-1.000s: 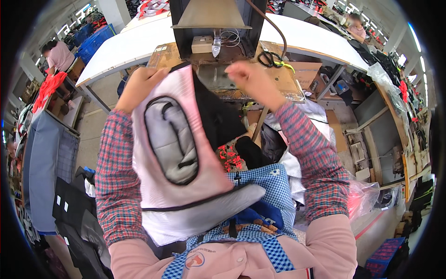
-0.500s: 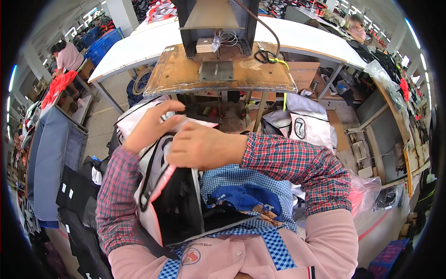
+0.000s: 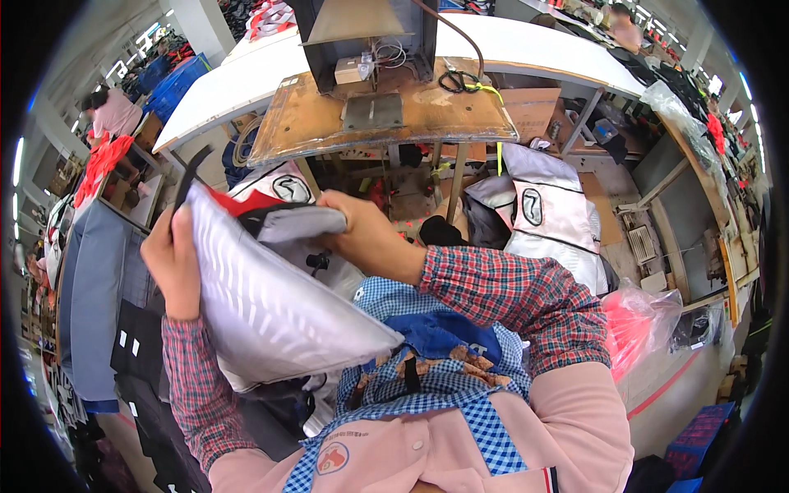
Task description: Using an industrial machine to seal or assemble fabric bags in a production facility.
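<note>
Short of the bench point(image 3: 304, 115) edge, I see the left hand point(image 3: 174, 267) pinching silvery fabric point(image 3: 263, 287), the right hand point(image 3: 374, 234) gripping a grey flap point(image 3: 302, 223); open room separates hands from edge.

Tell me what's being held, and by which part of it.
A silvery-white fabric piece: the left grip has its upper left edge, the right grip a grey part at its upper right.

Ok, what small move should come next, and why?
Perhaps ease the right hand outward to spread the white fabric: the left hand holds its upper left edge, while a grey flap curls at the right hand.
</note>
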`<state>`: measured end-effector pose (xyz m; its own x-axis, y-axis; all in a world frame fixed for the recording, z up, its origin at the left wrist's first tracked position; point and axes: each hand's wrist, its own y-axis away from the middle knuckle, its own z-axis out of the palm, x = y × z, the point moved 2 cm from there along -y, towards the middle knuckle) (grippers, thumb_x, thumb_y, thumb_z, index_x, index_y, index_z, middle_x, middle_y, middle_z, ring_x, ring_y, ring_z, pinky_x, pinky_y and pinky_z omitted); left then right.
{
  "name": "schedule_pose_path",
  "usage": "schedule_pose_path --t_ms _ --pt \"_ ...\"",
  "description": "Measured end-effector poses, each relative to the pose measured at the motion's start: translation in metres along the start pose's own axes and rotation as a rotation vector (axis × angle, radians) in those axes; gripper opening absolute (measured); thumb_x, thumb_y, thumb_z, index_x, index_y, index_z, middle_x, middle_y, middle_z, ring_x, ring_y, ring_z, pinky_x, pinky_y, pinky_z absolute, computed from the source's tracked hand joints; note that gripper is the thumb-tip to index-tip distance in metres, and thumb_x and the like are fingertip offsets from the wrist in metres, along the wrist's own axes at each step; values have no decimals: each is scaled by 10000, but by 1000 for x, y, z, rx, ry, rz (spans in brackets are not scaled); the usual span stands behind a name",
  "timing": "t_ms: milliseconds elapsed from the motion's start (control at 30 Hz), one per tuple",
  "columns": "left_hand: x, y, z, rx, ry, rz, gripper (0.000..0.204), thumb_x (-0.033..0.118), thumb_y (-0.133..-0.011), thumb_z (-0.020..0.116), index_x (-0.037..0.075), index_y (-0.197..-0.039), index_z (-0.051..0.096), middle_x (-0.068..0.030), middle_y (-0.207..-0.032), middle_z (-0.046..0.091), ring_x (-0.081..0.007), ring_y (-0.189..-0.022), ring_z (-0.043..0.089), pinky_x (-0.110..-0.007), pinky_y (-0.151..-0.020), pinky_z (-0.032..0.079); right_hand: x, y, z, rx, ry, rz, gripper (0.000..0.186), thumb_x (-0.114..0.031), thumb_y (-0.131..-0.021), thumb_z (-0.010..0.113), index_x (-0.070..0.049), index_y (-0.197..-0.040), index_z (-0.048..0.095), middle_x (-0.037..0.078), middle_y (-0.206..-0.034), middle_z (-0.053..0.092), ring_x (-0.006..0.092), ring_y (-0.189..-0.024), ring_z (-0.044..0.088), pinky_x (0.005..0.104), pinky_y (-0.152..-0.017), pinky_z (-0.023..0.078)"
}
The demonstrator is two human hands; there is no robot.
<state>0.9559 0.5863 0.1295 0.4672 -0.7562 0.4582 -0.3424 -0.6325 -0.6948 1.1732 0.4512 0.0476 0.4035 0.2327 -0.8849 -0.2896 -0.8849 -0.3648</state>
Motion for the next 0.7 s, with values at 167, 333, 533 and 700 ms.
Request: schedule_pose_path --t_ms 167,333,533,700 --pt "15 -42 74 -216 -15 188 416 349 -927 594 -27 -752 637 -228 -585 481 -304 -472 461 -391 -493 395 18 8 -63 -501 -80 209 553 -220 -827 696 -29 -1302 487 113 -1207 579 191 -1111 538 315 -938 427" --pt "30 -66 140 -400 -72 265 450 403 -928 560 2 -767 685 -230 -638 586 -391 -600 599 -448 -564 469 31 -44 -121 -211 -325 253 718 -468 -877 634 35 -1347 431 147 -1261 533 207 -1197 489 345 -1015 375" --pt "29 -80 210 -506 -158 350 522 453 -927 522 -5 -744 694 -220 -653 622 -401 -648 619 -480 -635 488 65 -110 -130 -86 -226 279 465 -373 -938 583 -14 -1230 542 103 -1187 585 164 -1039 591 298 -895 475" --pt "26 -104 251 -480 -129 375 514 442 -931 511 -10 -762 691 -231 -687 632 -411 -664 619 -493 -651 486 101 -139 -132 14 -171 312 303 -324 -937 578 -33 -996 631 8 -855 621 115 -790 599 262 -692 509"
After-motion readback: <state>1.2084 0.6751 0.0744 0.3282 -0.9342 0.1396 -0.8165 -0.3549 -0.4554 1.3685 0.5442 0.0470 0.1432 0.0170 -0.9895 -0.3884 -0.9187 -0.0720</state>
